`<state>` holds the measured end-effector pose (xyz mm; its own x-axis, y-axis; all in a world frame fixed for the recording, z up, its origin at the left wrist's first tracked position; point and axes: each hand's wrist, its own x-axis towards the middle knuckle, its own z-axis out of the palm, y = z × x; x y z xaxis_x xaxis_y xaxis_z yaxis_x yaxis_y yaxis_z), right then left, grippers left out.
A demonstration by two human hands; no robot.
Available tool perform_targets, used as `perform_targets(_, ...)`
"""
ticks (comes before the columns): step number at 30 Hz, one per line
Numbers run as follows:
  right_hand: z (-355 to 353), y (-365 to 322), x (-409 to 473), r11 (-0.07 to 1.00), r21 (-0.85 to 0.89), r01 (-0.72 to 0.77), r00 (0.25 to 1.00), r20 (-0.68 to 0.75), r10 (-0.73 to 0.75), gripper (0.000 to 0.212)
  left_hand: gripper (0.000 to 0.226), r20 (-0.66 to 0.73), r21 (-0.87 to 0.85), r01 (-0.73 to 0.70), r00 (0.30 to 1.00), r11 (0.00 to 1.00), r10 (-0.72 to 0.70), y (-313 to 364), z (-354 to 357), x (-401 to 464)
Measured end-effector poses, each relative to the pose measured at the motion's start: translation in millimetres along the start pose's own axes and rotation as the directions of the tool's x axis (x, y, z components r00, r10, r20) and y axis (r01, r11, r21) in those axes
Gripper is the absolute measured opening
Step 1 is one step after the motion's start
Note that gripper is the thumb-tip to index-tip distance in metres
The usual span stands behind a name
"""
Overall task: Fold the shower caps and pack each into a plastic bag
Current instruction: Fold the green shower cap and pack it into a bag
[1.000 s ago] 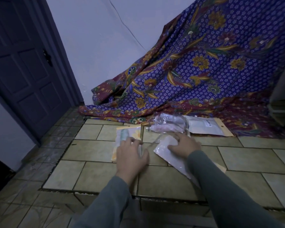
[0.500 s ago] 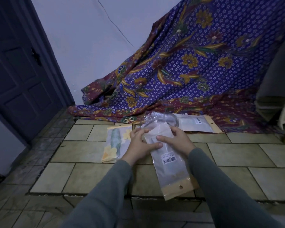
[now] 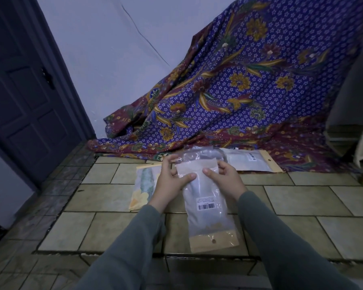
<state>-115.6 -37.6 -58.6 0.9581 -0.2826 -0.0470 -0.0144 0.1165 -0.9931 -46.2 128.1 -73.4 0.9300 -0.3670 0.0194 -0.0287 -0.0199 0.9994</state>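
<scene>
now gripping one bag (image 3: 205,197) by its far end, both hands together, above the tiled floor (image 3: 302,197).

left hand (image 3: 172,181) pinching the left edge, thumb on the front; right hand (image 3: 224,178) pinching the right edge, thumb nearly meeting the other. barcode label (image 3: 205,205) facing up, tan header (image 3: 214,241) hanging nearest. lying flat just left: floral bag (image 3: 144,185). resting beyond, against the patterned cloth (image 3: 260,80): clear bag (image 3: 252,160), crumpled plastic (image 3: 199,152) beside it.
</scene>
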Motion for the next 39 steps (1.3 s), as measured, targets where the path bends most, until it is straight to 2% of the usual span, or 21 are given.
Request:
perform_targets(3, -3, -1, 5, 0.999, -0.026, -0.037, 0.998, 0.054, 0.039, 0.035, 0.083, 0.013, -0.078, 0.058, 0.998, 0.995, -0.057, 5, -5, 3)
perform_targets(5, -5, -2, 9, 0.994, -0.09, -0.053, 0.997, 0.045, 0.058, 0.064, 0.067, 0.026, -0.102, 0.061, 0.998, 0.993, -0.058, 12, -5, 3)
perform_targets(6, -6, -2, 12, 0.992, -0.119, -0.053, 0.997, 0.049, 0.059, 0.071, 0.052, 0.032, -0.102, 0.053, 0.998, 0.993, -0.05, 16, -5, 2)
perform_targets(7, -6, -2, 14, 0.991, -0.132, -0.033, 0.997, 0.064, 0.041, 0.059, 0.035, 0.039, -0.089, 0.036, 0.999, 0.995, -0.033, 19, -5, 2)
perform_targets(9, -7, -3, 16, 0.991, -0.135, 0.021, 0.996, 0.093, -0.009, 0.009, 0.015, 0.047, -0.051, 0.004, 0.999, 0.999, -0.002, 19, -8, 3)
perform_targets(11, -6, -3, 14, 0.992, -0.12, 0.048, 0.994, 0.103, -0.036, 0.023, 0.016, 0.057, -0.032, 0.007, 0.998, 0.999, -0.005, 18, -10, 3)
perform_targets(13, -3, -1, 11, 0.994, -0.094, 0.063, 0.992, 0.113, -0.052, 0.029, 0.016, 0.077, -0.02, 0.033, 0.997, 0.999, -0.032, 17, -12, 0)
perform_targets(18, -5, 8, 15, 0.978, -0.202, 0.062, 0.997, 0.062, -0.05, 0.046, 0.028, 0.139, -0.045, 0.131, 0.982, 0.99, -0.124, 21, -15, -5)
perform_targets(20, -6, 8, 14, 0.971, -0.231, 0.064, 0.997, 0.064, -0.051, 0.047, 0.027, 0.172, -0.101, 0.189, 0.97, 0.977, -0.17, 22, -16, -6)
perform_targets(22, -6, 5, 10, 0.966, -0.25, 0.07, 0.996, 0.064, -0.055, 0.042, 0.042, 0.159, -0.072, 0.202, 0.969, 0.977, -0.189, 20, -15, -7)
perform_targets(24, -7, 2, 7, 0.988, -0.133, 0.073, 0.995, 0.076, -0.063, 0.031, 0.041, 0.106, 0.018, 0.142, 0.984, 0.99, -0.143, 14, -12, -8)
perform_targets(26, -6, 0, 4, 0.985, 0.17, -0.003, 0.993, 0.117, -0.017, 0.023, 0.039, 0.091, 0.068, 0.081, 0.992, 0.994, -0.087, 8, -10, -10)
perform_targets(27, -5, 0, 2, 0.963, 0.267, -0.045, 0.992, 0.125, 0.012, 0.022, 0.038, 0.07, 0.078, 0.068, 0.995, 0.995, -0.073, 6, -9, -10)
perform_targets(28, -5, 1, 3, 0.963, 0.262, -0.063, 0.993, 0.115, 0.033, 0.019, 0.036, 0.029, 0.076, 0.055, 0.998, 0.996, -0.057, 5, -8, -11)
perform_targets(29, -6, 3, 3, 0.987, 0.153, -0.056, 0.994, 0.102, 0.041, 0.017, 0.034, -0.019, 0.072, 0.043, 0.999, 0.996, -0.042, 6, -7, -11)
perform_targets(31, -7, 8, 5, 0.988, -0.15, -0.028, 0.994, 0.097, 0.043, 0.05, 0.035, -0.066, 0.059, 0.028, 0.998, 0.998, -0.024, 6, -6, -9)
perform_targets(32, -7, 9, 5, 0.971, -0.237, -0.02, 0.995, 0.093, 0.043, 0.065, 0.036, -0.064, 0.06, 0.018, 0.998, 0.998, -0.015, 7, -5, -9)
perform_targets(34, -5, 9, 6, 0.982, -0.188, -0.017, 0.998, 0.063, 0.029, 0.073, 0.037, -0.053, 0.064, -0.002, 0.999, 0.998, 0.005, 13, -3, -13)
perform_targets(36, -4, 4, 5, 0.995, -0.093, -0.018, 1.0, 0.018, 0.02, 0.07, 0.048, -0.03, 0.004, -0.03, 0.999, 1.0, 0.03, 19, -2, -15)
perform_targets(38, -3, -2, 4, 0.991, -0.132, -0.006, 1.0, -0.024, 0.003, 0.065, 0.056, -0.007, -0.067, -0.036, 0.999, 0.997, 0.035, 24, -6, -14)
perform_targets(39, -3, -4, 4, 0.99, -0.144, 0.005, 0.999, -0.036, -0.01, 0.062, 0.054, -0.002, -0.073, -0.037, 0.999, 0.997, 0.037, 27, -7, -14)
